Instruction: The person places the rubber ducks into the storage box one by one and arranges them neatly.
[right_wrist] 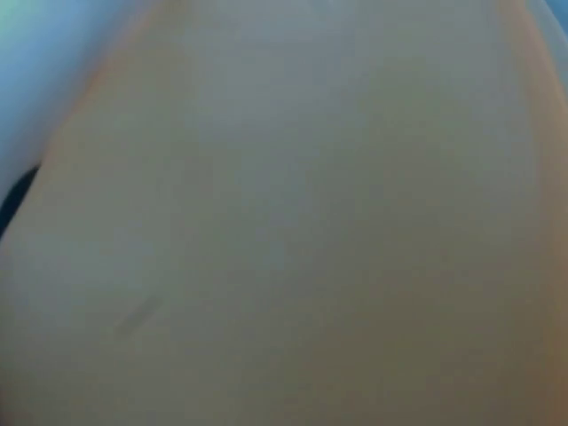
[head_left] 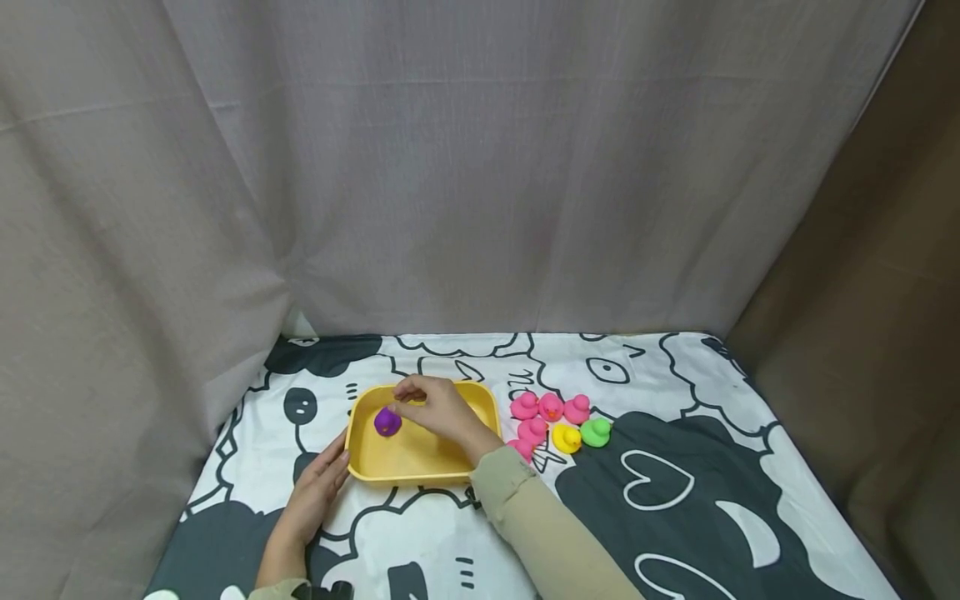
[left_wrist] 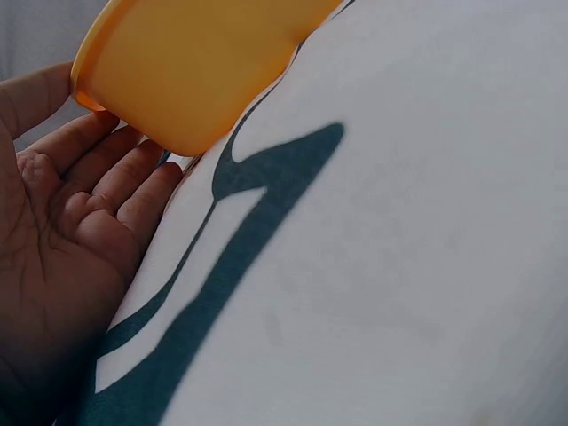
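A yellow tray [head_left: 442, 468] lies on the patterned cloth. My left hand [head_left: 315, 492] holds its left side; in the left wrist view the thumb meets the rim of the tray [left_wrist: 195, 71] and the other fingers lie against the wall below. Inside, toward the left end, sits a purple toy duck [head_left: 387, 422]. Over the tray is my right hand [head_left: 442, 407], its fingers bent and a gap between thumb and forefinger. The thumb tip is right by the duck's upper edge; contact is unclear. Only a blurred surface fills the right wrist view.
Right of the tray stand several pink toy ducks [head_left: 551, 407], a yellow duck [head_left: 566, 438] and a green duck [head_left: 596, 432]. My right forearm [head_left: 555, 525] crosses the cloth [head_left: 442, 550] in front of them. Grey curtains [head_left: 480, 183] hang behind the table.
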`<control>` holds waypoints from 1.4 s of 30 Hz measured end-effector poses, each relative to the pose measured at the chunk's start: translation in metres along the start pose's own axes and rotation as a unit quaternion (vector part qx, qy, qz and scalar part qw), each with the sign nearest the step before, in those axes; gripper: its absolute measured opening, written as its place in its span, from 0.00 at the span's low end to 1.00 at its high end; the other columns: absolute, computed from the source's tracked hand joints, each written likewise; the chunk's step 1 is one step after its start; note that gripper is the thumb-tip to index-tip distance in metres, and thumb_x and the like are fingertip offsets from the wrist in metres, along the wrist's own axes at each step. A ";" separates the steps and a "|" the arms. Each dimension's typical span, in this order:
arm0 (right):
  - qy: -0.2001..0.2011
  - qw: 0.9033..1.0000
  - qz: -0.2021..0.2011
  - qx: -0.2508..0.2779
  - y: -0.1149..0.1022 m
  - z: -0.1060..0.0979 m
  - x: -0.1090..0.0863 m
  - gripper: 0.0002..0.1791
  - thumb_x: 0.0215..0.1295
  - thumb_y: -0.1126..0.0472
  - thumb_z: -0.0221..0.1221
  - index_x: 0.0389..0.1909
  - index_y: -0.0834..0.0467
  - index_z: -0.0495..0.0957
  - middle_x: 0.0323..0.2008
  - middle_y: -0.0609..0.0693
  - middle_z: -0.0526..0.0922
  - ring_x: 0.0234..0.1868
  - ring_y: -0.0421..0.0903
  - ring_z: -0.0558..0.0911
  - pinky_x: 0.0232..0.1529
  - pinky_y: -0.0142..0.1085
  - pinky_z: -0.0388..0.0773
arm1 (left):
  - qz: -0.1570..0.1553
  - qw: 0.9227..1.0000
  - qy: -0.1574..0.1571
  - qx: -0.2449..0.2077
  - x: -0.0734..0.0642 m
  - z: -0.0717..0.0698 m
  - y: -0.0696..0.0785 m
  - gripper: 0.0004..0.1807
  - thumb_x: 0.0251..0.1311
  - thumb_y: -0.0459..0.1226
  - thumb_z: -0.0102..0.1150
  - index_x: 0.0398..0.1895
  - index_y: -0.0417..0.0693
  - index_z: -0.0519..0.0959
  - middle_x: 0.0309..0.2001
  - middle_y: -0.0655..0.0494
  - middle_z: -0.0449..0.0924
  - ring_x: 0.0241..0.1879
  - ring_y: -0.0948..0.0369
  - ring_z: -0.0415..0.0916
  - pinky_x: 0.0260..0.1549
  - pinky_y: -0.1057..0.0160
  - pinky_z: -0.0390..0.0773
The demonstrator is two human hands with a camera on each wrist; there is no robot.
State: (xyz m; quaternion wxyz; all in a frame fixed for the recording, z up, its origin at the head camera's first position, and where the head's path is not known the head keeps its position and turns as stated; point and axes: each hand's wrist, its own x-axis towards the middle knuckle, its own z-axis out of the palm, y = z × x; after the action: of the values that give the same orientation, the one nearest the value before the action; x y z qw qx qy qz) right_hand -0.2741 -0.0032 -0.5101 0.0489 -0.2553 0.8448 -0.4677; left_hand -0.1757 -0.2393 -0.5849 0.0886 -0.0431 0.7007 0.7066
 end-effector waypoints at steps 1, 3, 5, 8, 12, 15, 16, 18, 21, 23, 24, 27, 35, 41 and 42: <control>0.000 1.000 -0.002 0.001 0.000 -0.001 -0.001 0.20 0.65 0.46 0.67 0.50 0.56 0.83 0.41 0.36 0.84 0.47 0.39 0.82 0.55 0.33 0.80 | -0.002 1.000 0.001 0.000 0.000 0.000 0.000 0.32 0.77 0.47 0.47 0.80 0.50 0.56 0.80 0.57 0.50 0.78 0.56 0.47 0.67 0.67 0.63; -0.001 1.000 -0.005 0.007 0.001 -0.002 -0.003 0.20 0.65 0.46 0.67 0.50 0.56 0.83 0.42 0.38 0.85 0.46 0.38 0.82 0.55 0.32 0.80 | -0.005 1.000 0.003 0.002 0.000 0.000 0.000 0.32 0.77 0.47 0.48 0.80 0.51 0.56 0.79 0.58 0.50 0.78 0.57 0.47 0.66 0.68 0.63; 0.001 1.000 -0.010 0.012 0.001 -0.004 -0.005 0.21 0.65 0.46 0.67 0.50 0.57 0.83 0.42 0.40 0.85 0.46 0.38 0.83 0.55 0.33 0.80 | -0.010 1.000 0.005 0.000 0.001 0.000 0.001 0.32 0.76 0.47 0.48 0.80 0.52 0.56 0.79 0.60 0.51 0.78 0.58 0.48 0.66 0.69 0.63; 0.006 1.000 -0.019 0.020 0.001 -0.007 -0.008 0.20 0.65 0.48 0.67 0.50 0.57 0.83 0.43 0.42 0.86 0.45 0.37 0.82 0.54 0.34 0.81 | -0.013 1.000 0.006 -0.004 0.001 0.001 0.001 0.32 0.76 0.47 0.48 0.79 0.54 0.57 0.79 0.61 0.51 0.78 0.60 0.48 0.65 0.70 0.64; 0.016 0.999 -0.023 0.020 0.002 -0.012 -0.013 0.17 0.65 0.51 0.67 0.50 0.56 0.83 0.44 0.43 0.86 0.45 0.36 0.82 0.54 0.34 0.82 | -0.011 1.000 0.005 -0.005 0.000 0.001 0.001 0.32 0.77 0.46 0.47 0.80 0.53 0.56 0.79 0.61 0.51 0.78 0.60 0.48 0.64 0.71 0.64; 0.023 0.999 -0.017 0.018 0.001 -0.016 -0.018 0.15 0.66 0.51 0.67 0.50 0.52 0.83 0.44 0.43 0.86 0.45 0.35 0.82 0.53 0.34 0.82 | -0.010 1.000 0.005 -0.006 0.000 0.001 0.000 0.32 0.77 0.46 0.47 0.80 0.53 0.56 0.79 0.61 0.50 0.78 0.60 0.48 0.64 0.72 0.64; 0.024 0.999 -0.014 0.020 0.001 -0.017 -0.020 0.15 0.66 0.50 0.67 0.50 0.51 0.83 0.44 0.42 0.86 0.45 0.35 0.82 0.54 0.34 0.82 | -0.008 1.000 0.004 -0.005 0.000 0.001 0.000 0.32 0.77 0.46 0.47 0.80 0.52 0.56 0.79 0.60 0.50 0.78 0.59 0.48 0.64 0.72 0.64; 0.023 0.999 -0.010 0.024 0.001 -0.019 -0.024 0.16 0.66 0.47 0.66 0.50 0.50 0.83 0.44 0.41 0.85 0.46 0.36 0.82 0.54 0.34 0.81 | -0.005 1.000 0.003 -0.002 -0.001 0.001 0.000 0.32 0.77 0.46 0.47 0.80 0.52 0.56 0.79 0.59 0.50 0.78 0.59 0.48 0.65 0.71 0.63; 0.017 0.999 0.005 0.035 0.000 -0.023 -0.031 0.20 0.66 0.43 0.65 0.51 0.51 0.82 0.44 0.39 0.85 0.48 0.37 0.83 0.57 0.39 0.81 | -0.005 1.000 0.001 0.001 -0.002 0.001 0.003 0.32 0.77 0.46 0.47 0.80 0.52 0.56 0.80 0.59 0.49 0.78 0.58 0.47 0.67 0.68 0.63; 0.015 0.999 0.014 0.040 0.001 -0.026 -0.036 0.22 0.66 0.41 0.64 0.51 0.52 0.82 0.44 0.38 0.85 0.49 0.37 0.83 0.59 0.43 0.81 | -0.007 1.000 -0.001 0.002 -0.002 0.001 0.003 0.32 0.77 0.46 0.47 0.80 0.52 0.56 0.80 0.59 0.49 0.78 0.58 0.47 0.67 0.68 0.62; 0.016 0.999 0.016 0.042 0.002 -0.028 -0.038 0.22 0.66 0.41 0.64 0.51 0.52 0.82 0.44 0.37 0.85 0.49 0.38 0.83 0.59 0.44 0.80 | -0.009 1.000 0.000 0.001 -0.002 0.001 0.003 0.32 0.77 0.46 0.47 0.80 0.52 0.56 0.79 0.59 0.50 0.78 0.59 0.47 0.67 0.69 0.62; 0.025 0.999 0.007 0.047 0.004 -0.033 -0.044 0.19 0.66 0.43 0.65 0.50 0.51 0.82 0.44 0.39 0.85 0.49 0.39 0.83 0.59 0.45 0.81 | -0.013 1.000 0.004 0.000 -0.001 0.001 0.003 0.32 0.77 0.46 0.47 0.80 0.53 0.56 0.79 0.60 0.50 0.78 0.60 0.48 0.66 0.70 0.63; 0.055 0.997 0.008 0.046 0.010 -0.042 -0.057 0.18 0.66 0.45 0.66 0.49 0.52 0.83 0.45 0.40 0.85 0.49 0.39 0.84 0.57 0.38 0.82 | -0.009 1.000 0.005 0.001 -0.001 0.002 0.002 0.33 0.76 0.48 0.48 0.80 0.52 0.56 0.80 0.59 0.50 0.78 0.57 0.47 0.68 0.66 0.62; 0.097 0.994 0.016 0.054 0.021 -0.047 -0.066 0.13 0.67 0.45 0.65 0.47 0.46 0.83 0.44 0.37 0.85 0.49 0.38 0.84 0.56 0.37 0.82 | -0.012 1.000 0.004 0.005 -0.002 0.002 0.005 0.32 0.77 0.48 0.48 0.80 0.53 0.57 0.79 0.59 0.50 0.78 0.57 0.47 0.70 0.63 0.60; 0.106 0.993 0.019 0.053 0.023 -0.048 -0.067 0.13 0.67 0.44 0.65 0.46 0.45 0.83 0.44 0.36 0.85 0.48 0.37 0.83 0.55 0.37 0.82 | -0.013 1.000 0.004 0.007 -0.002 0.002 0.005 0.32 0.77 0.48 0.48 0.80 0.53 0.56 0.80 0.59 0.50 0.78 0.57 0.47 0.70 0.62 0.60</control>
State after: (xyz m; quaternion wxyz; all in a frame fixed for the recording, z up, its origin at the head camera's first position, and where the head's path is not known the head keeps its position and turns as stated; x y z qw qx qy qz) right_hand -0.2406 0.0757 -0.5129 -0.0183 -0.1848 0.8239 -0.5354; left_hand -0.1744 -0.2376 -0.5793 0.0954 -0.0540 0.7055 0.7002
